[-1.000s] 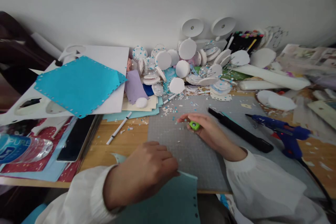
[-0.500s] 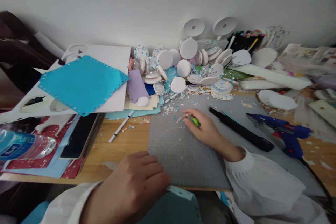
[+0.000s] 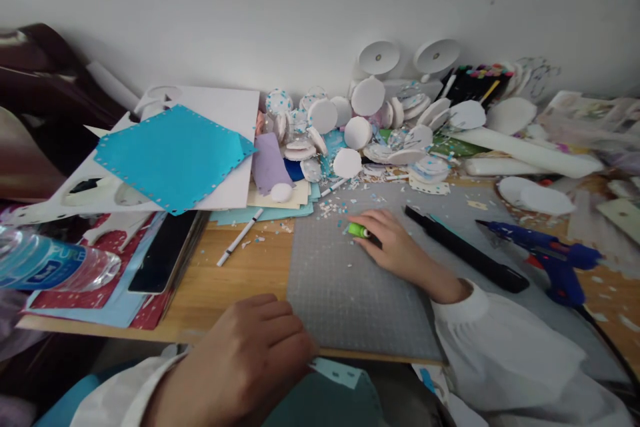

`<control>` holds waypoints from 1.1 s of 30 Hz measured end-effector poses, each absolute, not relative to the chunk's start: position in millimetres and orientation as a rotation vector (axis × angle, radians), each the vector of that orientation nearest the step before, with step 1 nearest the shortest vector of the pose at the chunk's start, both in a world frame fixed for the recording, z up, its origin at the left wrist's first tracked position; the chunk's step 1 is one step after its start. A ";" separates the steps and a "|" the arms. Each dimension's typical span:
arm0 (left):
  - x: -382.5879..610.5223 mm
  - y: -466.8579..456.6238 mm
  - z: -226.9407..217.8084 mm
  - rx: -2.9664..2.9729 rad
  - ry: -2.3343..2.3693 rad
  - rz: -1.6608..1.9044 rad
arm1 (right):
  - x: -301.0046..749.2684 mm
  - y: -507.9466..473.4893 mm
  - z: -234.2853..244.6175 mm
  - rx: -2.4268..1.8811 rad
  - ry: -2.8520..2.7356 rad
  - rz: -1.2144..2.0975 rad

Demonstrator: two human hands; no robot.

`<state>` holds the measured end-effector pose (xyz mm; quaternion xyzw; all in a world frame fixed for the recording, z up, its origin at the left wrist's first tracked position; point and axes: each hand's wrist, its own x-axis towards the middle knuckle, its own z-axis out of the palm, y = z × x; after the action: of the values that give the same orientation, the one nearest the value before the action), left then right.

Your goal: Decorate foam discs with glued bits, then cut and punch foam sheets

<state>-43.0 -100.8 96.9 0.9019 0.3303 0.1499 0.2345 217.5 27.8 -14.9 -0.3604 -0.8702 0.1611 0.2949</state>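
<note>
My left hand (image 3: 240,357) is closed at the desk's front edge, gripping a teal sheet of paper (image 3: 320,397) with small holes along its border. The thumb is hidden beneath the fingers, and the sheet hangs below desk height. Over the grey cutting mat (image 3: 345,300), my right hand (image 3: 395,247) is closed around a small green cylinder (image 3: 359,230) with a pale end. Its kind is unclear, since the fingers cover part of it. Tiny white and blue paper scraps (image 3: 333,208) lie just beyond that hand.
A black cutter-like tool (image 3: 465,250) and a blue glue gun (image 3: 550,253) lie right of my hand. White foam discs (image 3: 323,115) crowd the back. On the left are a bright blue sheet (image 3: 175,157), a phone (image 3: 163,253), a marker (image 3: 240,237) and a water bottle (image 3: 60,263).
The green cylinder has turned in my right hand, and its pale end now faces me. My left hand stays on the teal sheet. The whole view has shifted slightly.
</note>
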 end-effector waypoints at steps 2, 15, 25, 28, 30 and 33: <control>-42.4 -99.8 96.0 2.487 0.904 0.417 | 218.4 28.4 -15.2 -1.000 -2.287 0.327; -39.9 -92.7 94.5 2.482 0.898 0.423 | 217.5 20.0 3.3 -0.928 -1.340 1.277; -35.6 -90.1 92.4 2.455 0.873 0.385 | 215.7 5.6 9.9 -0.731 -1.419 1.576; -31.5 -84.6 89.4 2.500 0.888 0.368 | 213.0 5.6 7.6 -0.787 -1.477 1.469; -27.7 -74.6 84.1 2.560 0.898 0.349 | 210.7 8.1 3.9 -0.919 -1.570 1.219; -22.2 -48.2 70.1 2.685 0.944 0.287 | 208.5 14.3 -2.9 -1.070 -1.722 0.743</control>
<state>-22.2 -48.2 70.1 0.9294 0.3269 0.0995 0.1398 208.5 14.3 -2.9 -0.4369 -0.7031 0.3035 0.4719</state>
